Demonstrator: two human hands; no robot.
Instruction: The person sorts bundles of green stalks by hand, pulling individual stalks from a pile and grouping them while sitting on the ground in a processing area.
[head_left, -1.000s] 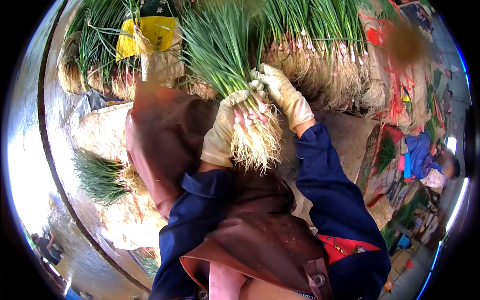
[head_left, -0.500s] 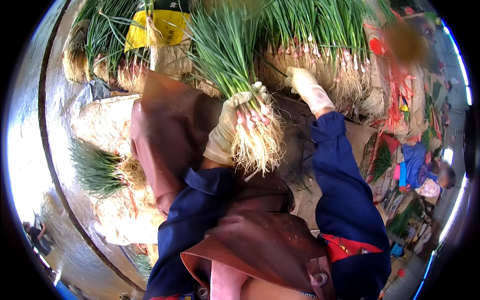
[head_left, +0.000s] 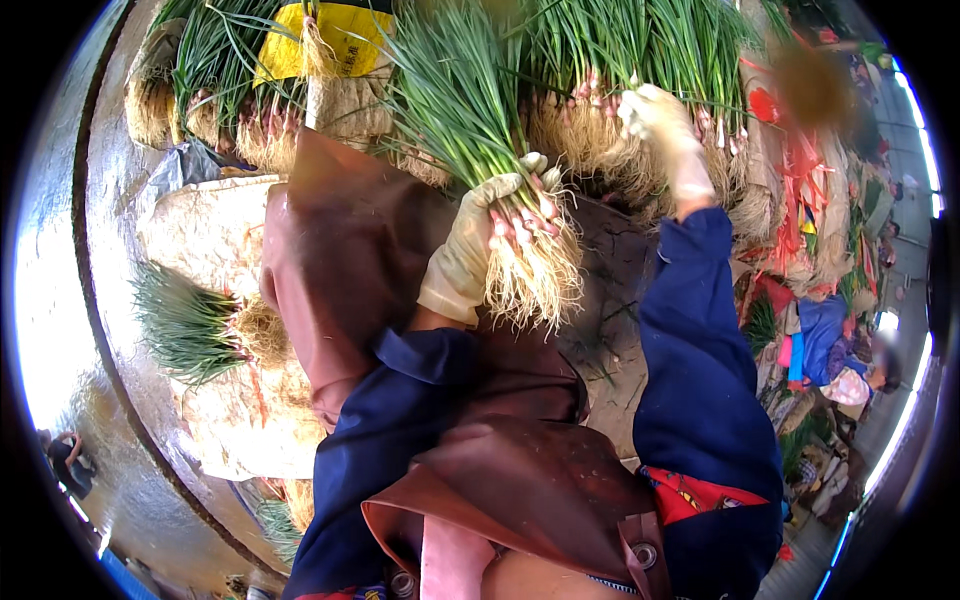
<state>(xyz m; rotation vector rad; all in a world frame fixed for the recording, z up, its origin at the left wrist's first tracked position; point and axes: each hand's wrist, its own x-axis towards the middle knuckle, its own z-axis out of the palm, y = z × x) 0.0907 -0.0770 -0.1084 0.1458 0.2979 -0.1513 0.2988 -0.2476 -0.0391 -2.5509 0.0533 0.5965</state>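
Note:
In my left hand (head_left: 470,235), gloved in pale rubber, is a thick bunch of spring onions (head_left: 460,90). My fingers wrap round it just above the pinkish bulbs, the green leaves point away from me, and the pale roots hang toward my lap. My right hand (head_left: 660,130), also gloved, is up against the long row of spring onions (head_left: 700,70) at the far side, level with their bulbs. Its fingers are curled and pressed together; what they pinch, if anything, is hidden.
A brown apron (head_left: 350,240) covers my lap and knees. At the left a smaller bunch (head_left: 190,320) lies on pale sacking (head_left: 215,225). Further bunches and a yellow-black bag (head_left: 350,45) are at the far left. Red plastic strips (head_left: 795,180) hang at the right; people sit beyond.
My right hand has moved up and to the right, onto the bulbs of the far row. My left hand has shifted slightly right with its bunch.

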